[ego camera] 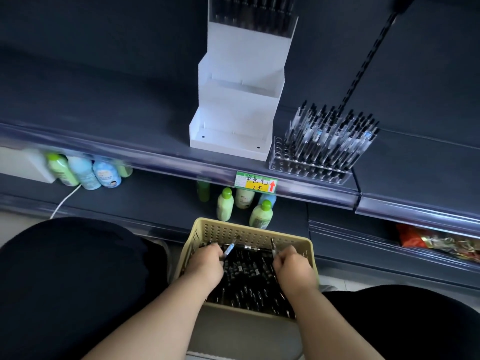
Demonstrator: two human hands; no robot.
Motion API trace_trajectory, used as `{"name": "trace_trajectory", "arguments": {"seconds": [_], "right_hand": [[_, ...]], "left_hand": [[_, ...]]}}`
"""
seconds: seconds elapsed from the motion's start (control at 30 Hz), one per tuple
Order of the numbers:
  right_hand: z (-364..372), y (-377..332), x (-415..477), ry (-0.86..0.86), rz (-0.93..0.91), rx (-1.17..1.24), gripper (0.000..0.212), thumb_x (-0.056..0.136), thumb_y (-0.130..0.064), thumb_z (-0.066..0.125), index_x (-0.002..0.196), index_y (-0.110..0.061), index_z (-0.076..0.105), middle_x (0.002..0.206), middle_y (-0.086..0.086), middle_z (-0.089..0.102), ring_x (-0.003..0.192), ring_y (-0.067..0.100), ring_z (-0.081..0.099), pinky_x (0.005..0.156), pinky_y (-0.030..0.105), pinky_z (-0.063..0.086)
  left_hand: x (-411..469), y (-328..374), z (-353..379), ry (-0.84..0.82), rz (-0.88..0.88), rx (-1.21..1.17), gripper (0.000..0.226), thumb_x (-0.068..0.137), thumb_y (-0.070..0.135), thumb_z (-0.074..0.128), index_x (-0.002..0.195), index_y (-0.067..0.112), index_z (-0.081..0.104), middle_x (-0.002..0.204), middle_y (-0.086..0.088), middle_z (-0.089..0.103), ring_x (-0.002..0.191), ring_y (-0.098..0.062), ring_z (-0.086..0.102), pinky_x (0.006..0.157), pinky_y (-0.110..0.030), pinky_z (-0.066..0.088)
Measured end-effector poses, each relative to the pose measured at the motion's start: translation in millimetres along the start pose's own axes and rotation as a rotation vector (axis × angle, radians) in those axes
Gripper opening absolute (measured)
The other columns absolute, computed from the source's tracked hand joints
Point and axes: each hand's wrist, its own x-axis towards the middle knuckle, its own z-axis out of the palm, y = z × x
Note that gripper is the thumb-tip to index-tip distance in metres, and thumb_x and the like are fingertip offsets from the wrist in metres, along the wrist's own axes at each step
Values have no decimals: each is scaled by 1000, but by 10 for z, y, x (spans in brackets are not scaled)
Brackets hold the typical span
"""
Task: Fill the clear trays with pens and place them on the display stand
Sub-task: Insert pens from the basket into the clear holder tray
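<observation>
Down in the basket (249, 228) both hands dig for stock: left hand (205, 266) pinches a pen (230, 249), right hand (294, 268) grips a second pen (273, 247). Tray (309, 168), approx. two-thirds full, sits on the shelf (130, 113) just beside the stand (233, 113), handy for loading.

The person wears black, plain cloth over both legs. The left leg (70, 276) shows as a broad, dark, rounded mass and the right leg (405, 323) as a smaller one. The left forearm (161, 313) and right forearm (319, 320) are bare, as are the left hand (205, 266) and right hand (294, 268).
</observation>
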Motion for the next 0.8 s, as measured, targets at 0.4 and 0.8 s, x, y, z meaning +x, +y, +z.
{"name": "trace_trajectory", "arguments": {"seconds": [0.4,0.8], "right_hand": [[-829,-181,-244,367,-142,857,20,89,-17,57,105,-28,53,81,-10,65,65,5,66,49,8,43],[-1382,-421,-324,358,-416,1024,10,90,-16,58,83,-22,54,66,-3,68,55,8,62,48,20,46]], "left_hand": [[-471,580,-383,176,317,-524,13,86,16,65,97,22,64,91,12,65,85,-2,60,65,-2,36],[-579,966,-865,257,519,-652,23,82,15,69,86,35,59,82,23,64,79,16,58,70,2,42]]}}
